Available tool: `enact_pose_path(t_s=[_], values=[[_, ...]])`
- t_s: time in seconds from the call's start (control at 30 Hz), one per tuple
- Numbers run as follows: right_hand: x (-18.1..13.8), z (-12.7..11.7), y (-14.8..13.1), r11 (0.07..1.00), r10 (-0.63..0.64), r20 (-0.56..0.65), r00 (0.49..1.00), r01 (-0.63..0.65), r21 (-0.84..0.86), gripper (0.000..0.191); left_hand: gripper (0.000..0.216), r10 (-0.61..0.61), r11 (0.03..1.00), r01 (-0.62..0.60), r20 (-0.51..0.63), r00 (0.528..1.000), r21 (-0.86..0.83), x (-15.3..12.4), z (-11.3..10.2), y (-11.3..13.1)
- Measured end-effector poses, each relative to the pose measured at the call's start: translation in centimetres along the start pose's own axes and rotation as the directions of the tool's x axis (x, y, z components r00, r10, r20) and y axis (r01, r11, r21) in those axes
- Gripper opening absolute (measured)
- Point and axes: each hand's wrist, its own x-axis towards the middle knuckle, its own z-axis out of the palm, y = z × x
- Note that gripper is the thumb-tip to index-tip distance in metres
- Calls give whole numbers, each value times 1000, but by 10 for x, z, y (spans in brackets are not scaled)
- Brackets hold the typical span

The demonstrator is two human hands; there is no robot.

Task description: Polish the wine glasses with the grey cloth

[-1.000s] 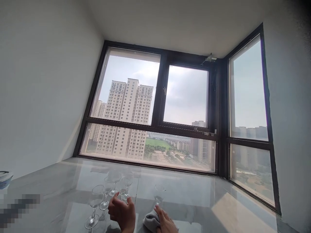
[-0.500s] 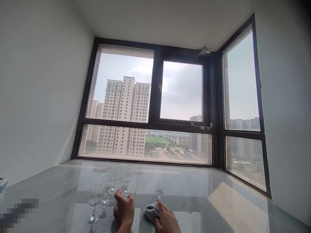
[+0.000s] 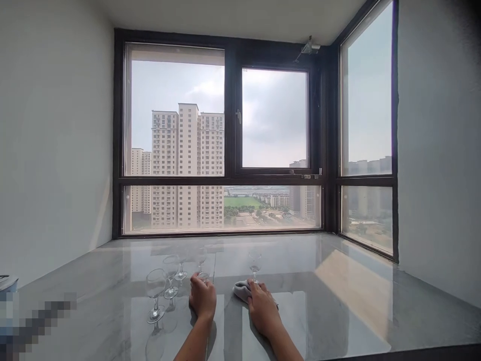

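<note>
My left hand (image 3: 203, 297) rests on the grey marble-look surface as a loose fist, with nothing showing in it. Just beyond it stands a stemmed glass (image 3: 202, 261), its base partly behind my fingers. Left of this hand are more clear stemmed glasses, the nearest one (image 3: 155, 291) upright, with another glass (image 3: 171, 276) and a further glass (image 3: 181, 268) behind it. Under my right hand (image 3: 263, 308) a crumpled grey cloth (image 3: 242, 290) is gripped against the surface. Directly past the cloth stands a lone stemmed glass (image 3: 254, 265).
The glossy grey surface (image 3: 124, 301) reaches back to dark-framed windows (image 3: 221, 181), with tall buildings outside. A white wall (image 3: 56, 150) bounds the left side. A container (image 3: 8, 283) is cut off at the left edge, near a pixelated patch. The surface's front edge shows at bottom right.
The view has levelled and tilted down, showing more of the surface and both forearms. Both hands keep the same poses beside the glasses, and the cloth stays in the right hand.
</note>
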Motion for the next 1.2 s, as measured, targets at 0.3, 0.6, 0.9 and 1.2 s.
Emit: enact_pose_path(t_s=[0.3, 0.6, 0.9, 1.2], values=[[9, 5, 3, 997, 69, 22, 997, -69, -40, 58, 33, 197, 980, -191, 189, 962, -50, -13, 7, 3], [9, 6, 4, 994, 97, 22, 995, -95, -57, 56, 29, 246, 969, -236, 245, 938, -69, -12, 10, 1], [8, 2, 3, 997, 76, -6, 997, -76, -32, 60, 24, 364, 930, -353, 399, 842, -103, -18, 5, 6], [0, -3, 5, 996, -41, -89, 995, 48, 78, 73, 34, 280, 942, -334, 464, 840, 37, -22, 2, 12]])
